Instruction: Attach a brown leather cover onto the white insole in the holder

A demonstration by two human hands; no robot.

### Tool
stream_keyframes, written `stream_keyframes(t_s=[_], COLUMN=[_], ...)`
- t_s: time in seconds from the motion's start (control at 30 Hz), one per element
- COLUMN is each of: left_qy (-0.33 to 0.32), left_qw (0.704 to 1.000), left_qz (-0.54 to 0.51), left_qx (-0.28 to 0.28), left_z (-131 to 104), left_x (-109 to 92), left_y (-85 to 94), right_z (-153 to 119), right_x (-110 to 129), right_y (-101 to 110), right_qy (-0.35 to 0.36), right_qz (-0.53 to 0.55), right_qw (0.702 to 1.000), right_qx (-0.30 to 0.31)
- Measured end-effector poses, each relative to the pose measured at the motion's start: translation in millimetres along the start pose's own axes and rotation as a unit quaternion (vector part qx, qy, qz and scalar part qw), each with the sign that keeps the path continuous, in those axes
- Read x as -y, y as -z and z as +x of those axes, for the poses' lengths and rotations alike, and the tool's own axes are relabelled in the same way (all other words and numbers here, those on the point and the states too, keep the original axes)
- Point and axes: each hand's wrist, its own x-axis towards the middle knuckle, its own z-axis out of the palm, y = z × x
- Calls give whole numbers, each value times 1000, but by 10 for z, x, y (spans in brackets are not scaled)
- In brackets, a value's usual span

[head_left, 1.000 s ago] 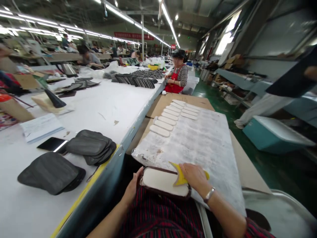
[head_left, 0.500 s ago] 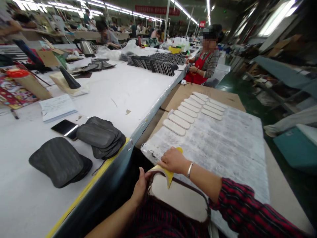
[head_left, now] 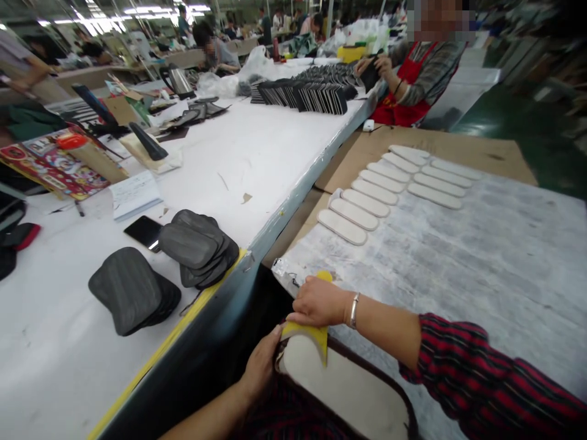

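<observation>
Now | hands [head_left: 316,302]: 2 | yellow scraper [head_left: 312,333]: 1 | white pad [head_left: 348,388]: 1

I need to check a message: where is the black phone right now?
In the head view the black phone lies flat on the white table, left of centre, between the white notepad and the nearer stack of dark pads.

A long white worktable [head_left: 257,153] ran along the left, bearing two near stacks of dark grey padded pieces [head_left: 131,290], a black phone [head_left: 143,231], a white notepad [head_left: 134,194] and, farther off, rows of black cut parts [head_left: 312,95]. To the right, a lower board covered with a grey-white sheet [head_left: 458,263] carried two rows of cream oblong insoles [head_left: 380,189] over brown cardboard [head_left: 458,146].
</observation>
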Motion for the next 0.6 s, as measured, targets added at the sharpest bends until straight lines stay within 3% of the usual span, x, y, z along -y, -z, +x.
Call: stream_keyframes(t_s=[0.1,0.17,0.27,0.33,0.4,0.47,0.6], left_qy=[-61,-87,-77,-34,3,-4,-25], left_qw=[987,974,967,968,965,958,937], left_qz=[66,91,113,94,77,94,114], left_qx=[132,191,215,231,251,270,331], left_z=[-11,21,128,225,320,404,537], left_x=[-188,-248,-261,-267,-301,-372,-558], left_y=[-51,-60,-12,23,27,-8,-121], right_z=[-130,-230,-441,-675,-1005,-1394,-2015], right_x=[65,110,145,169,243,407,1025], right_y=[-11,-10,15,53,100,134,58], right_qy=[-44,-83,-137,-208,-320,-411,-438], right_qz=[23,32,38,60,106,182,435], right_qw=[999,996,989,975,941,892,781], right_qx=[21,32,52,40,-1,-47,-97])
